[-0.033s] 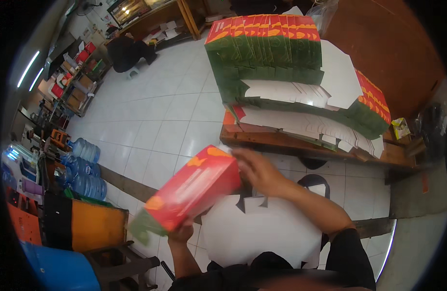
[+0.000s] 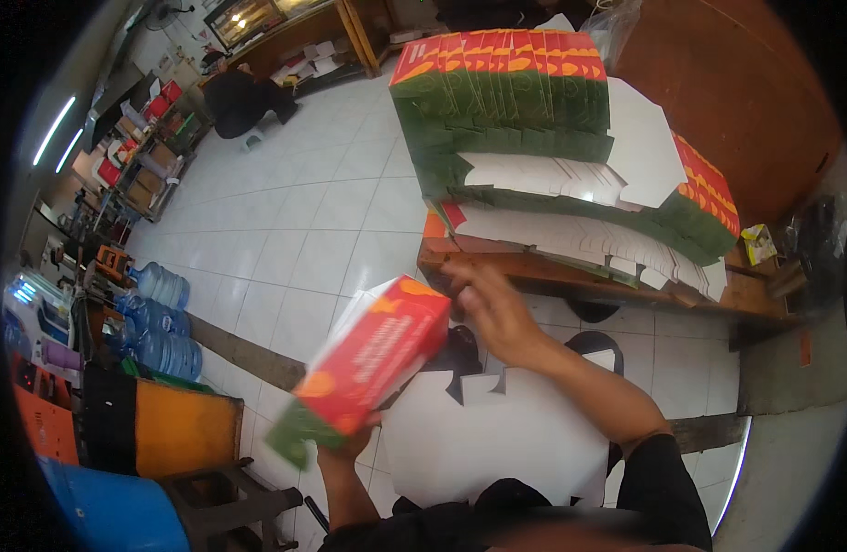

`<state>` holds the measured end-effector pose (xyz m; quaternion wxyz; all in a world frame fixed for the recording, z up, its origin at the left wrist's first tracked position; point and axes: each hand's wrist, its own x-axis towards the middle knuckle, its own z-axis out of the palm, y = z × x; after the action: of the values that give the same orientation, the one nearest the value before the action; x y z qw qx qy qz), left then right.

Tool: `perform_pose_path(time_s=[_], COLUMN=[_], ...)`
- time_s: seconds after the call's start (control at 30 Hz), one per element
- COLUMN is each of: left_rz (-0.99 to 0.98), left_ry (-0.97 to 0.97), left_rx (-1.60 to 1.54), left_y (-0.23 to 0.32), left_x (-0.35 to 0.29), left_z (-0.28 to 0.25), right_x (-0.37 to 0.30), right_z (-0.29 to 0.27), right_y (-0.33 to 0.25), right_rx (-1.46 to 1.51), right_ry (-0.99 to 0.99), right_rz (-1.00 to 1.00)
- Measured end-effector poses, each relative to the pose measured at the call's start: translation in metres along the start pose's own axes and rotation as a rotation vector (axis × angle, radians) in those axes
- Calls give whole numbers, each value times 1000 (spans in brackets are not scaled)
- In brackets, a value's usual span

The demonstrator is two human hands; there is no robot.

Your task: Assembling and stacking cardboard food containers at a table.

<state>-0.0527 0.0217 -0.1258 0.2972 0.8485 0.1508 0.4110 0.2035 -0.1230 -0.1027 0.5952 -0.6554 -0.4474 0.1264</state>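
A red and green carton [image 2: 373, 359] with orange patches is tilted in front of me, slightly blurred, with a white inner face showing along its far left side. My left hand [image 2: 348, 445] grips it from beneath near its green end; the carton hides most of those fingers. Just off the carton's upper right end, my right hand [image 2: 499, 317] is open, its fingers apart and nothing in them. White flat cardboard [image 2: 497, 437] with notched edges lies across my lap, below both hands.
A wooden bench [image 2: 525, 267] ahead carries a large stack of similar cartons [image 2: 515, 101]. Left are blue water bottles [image 2: 157, 327], an orange-and-black chair back [image 2: 189, 428] and a blue rounded surface [image 2: 115, 501]. A person in dark clothes [image 2: 244, 101] sits low at the far left.
The carton has turned more upright in my left hand, and its white inner side has come into view. My right hand has moved off the carton's end, fingers spreading.
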Motion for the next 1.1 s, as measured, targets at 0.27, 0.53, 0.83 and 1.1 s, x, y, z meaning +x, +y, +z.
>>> perform_pose_path(time_s=[0.27,0.53,0.83,1.1], left_rz=[76,-90,-254,-144], left_ry=[-735,-814,-776,-843], left_rx=[509,340,-74,44], left_y=[58,64,36,41], left_x=[25,53,45,50], left_z=[29,2,-18,-7], right_x=[-24,-40,-42,-43], right_z=[4,20,16,25], right_y=[-39,-27,-26,-30], right_rx=[-293,-371,-344,-583], right_ry=[-276,-209,26,-268], right_rz=[-688,-968,-779,-689])
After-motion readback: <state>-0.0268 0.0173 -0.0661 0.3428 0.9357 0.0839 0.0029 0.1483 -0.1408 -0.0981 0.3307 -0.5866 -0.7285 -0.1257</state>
